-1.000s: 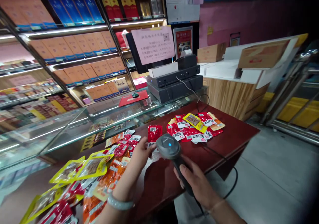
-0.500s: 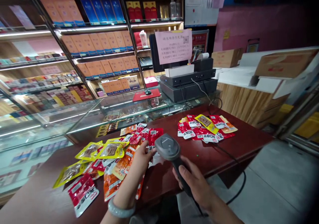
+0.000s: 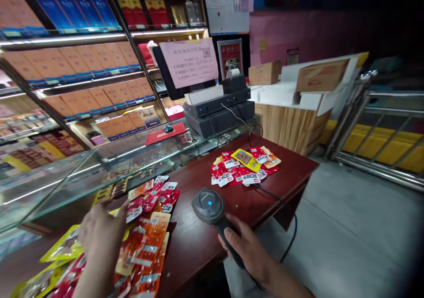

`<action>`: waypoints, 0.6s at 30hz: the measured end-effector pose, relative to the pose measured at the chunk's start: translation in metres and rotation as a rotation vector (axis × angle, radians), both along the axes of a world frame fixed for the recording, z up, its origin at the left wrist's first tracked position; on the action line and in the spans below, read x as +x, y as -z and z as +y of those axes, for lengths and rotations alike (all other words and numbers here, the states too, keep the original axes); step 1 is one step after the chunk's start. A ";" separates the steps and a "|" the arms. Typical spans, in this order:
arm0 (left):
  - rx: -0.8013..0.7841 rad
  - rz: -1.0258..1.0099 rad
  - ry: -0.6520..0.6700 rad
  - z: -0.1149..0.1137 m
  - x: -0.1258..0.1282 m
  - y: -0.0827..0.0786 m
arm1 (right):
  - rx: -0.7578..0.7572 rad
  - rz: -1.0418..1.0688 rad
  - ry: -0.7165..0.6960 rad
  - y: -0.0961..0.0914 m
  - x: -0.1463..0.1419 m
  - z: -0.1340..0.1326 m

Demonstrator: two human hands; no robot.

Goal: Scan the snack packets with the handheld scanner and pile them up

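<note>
My right hand [image 3: 243,245] is wrapped round the handle of a grey barcode scanner [image 3: 208,206], its head tilted up with a small blue light on top. At the left, my left hand [image 3: 104,227] is over a heap of snack packets, blurred by motion. Its fingertips are hidden, so I cannot tell whether they grip a packet. Beside and under it lie a yellow snack packet [image 3: 64,245] and orange snack packets [image 3: 150,245]. Red-and-white packets [image 3: 150,198] lie just beyond the hand. A second pile of packets [image 3: 240,172], mostly red, with a yellow one on top, lies farther right.
The dark red table [image 3: 188,227] adjoins a glass display counter [image 3: 76,174]. On the counter stand a cash register [image 3: 221,116] and a screen with a pink notice [image 3: 190,61]. The scanner's black cable [image 3: 294,231] hangs over the table's right edge. Boxed goods fill shelves behind.
My left hand has moved left, from the red packets near the scanner to the yellow ones. A blue light now shows on the scanner. The view has turned to the right.
</note>
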State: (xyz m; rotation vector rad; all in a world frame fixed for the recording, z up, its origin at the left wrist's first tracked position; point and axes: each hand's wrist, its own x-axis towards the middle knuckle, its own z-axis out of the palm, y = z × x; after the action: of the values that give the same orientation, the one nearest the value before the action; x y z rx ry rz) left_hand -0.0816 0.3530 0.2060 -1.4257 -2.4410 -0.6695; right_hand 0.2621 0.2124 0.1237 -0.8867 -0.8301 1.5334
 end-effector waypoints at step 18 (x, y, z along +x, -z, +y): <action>-0.450 -0.022 0.564 0.063 0.267 0.054 | -0.060 -0.037 0.246 0.010 0.057 -0.008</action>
State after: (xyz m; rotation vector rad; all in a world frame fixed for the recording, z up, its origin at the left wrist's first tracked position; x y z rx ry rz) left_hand 0.1852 0.4157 0.1524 -2.3329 -2.2946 -0.2246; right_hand 0.3193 0.2040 0.1140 -1.0241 -0.6766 1.3355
